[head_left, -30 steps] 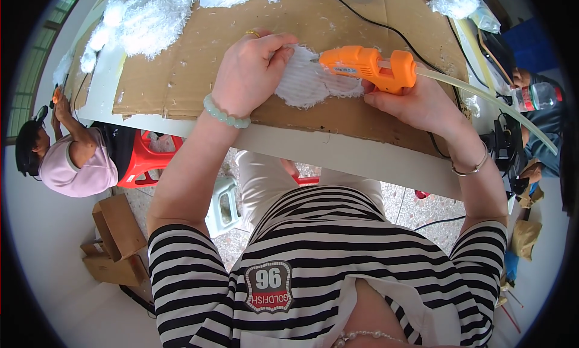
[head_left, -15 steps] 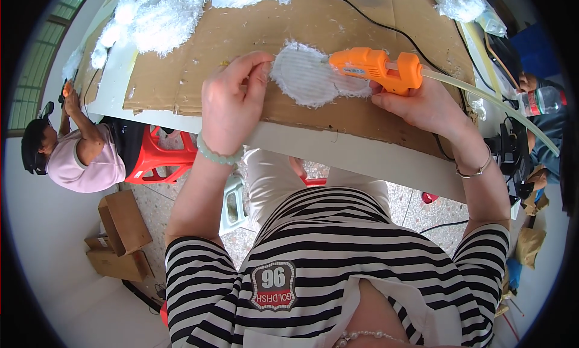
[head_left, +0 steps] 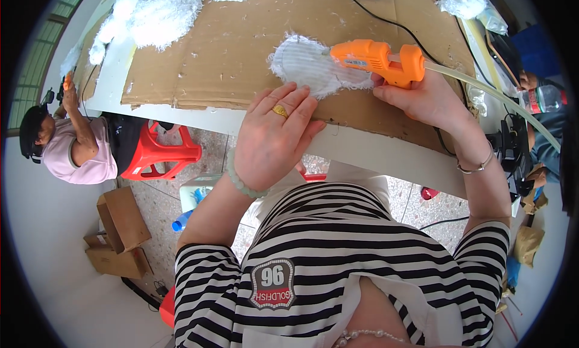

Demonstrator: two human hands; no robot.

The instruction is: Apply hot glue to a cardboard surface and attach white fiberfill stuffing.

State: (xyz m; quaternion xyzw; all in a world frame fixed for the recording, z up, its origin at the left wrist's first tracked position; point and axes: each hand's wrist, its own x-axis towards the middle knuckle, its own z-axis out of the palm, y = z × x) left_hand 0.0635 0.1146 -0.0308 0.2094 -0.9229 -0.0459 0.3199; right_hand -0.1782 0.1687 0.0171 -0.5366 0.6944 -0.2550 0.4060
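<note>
Remotely, I see the right hand point(head_left: 431, 100) wrapped around the orange glue gun point(head_left: 374, 57), right of upper centre; the left hand point(head_left: 271, 134), flat and thumb apart, meets the lower edge of the white fuzzy piece point(head_left: 300, 59), upper centre.

Left forearm point(head_left: 211, 218) is slanting up and rightward; left hand point(head_left: 271, 143) is lying palm down, back facing up, fingers point(head_left: 301, 117) pointing forward, slightly bending and sitting close together, its thumb point(head_left: 309, 135) angling off to the right. Right forearm point(head_left: 485, 188) is leaning up and leftward, right wrist point(head_left: 463, 130) bending inward; right hand point(head_left: 439, 103) is gripping, its fingers curling and partly hiding from view, thumb pointing left. Hands are sitting apart.
</note>
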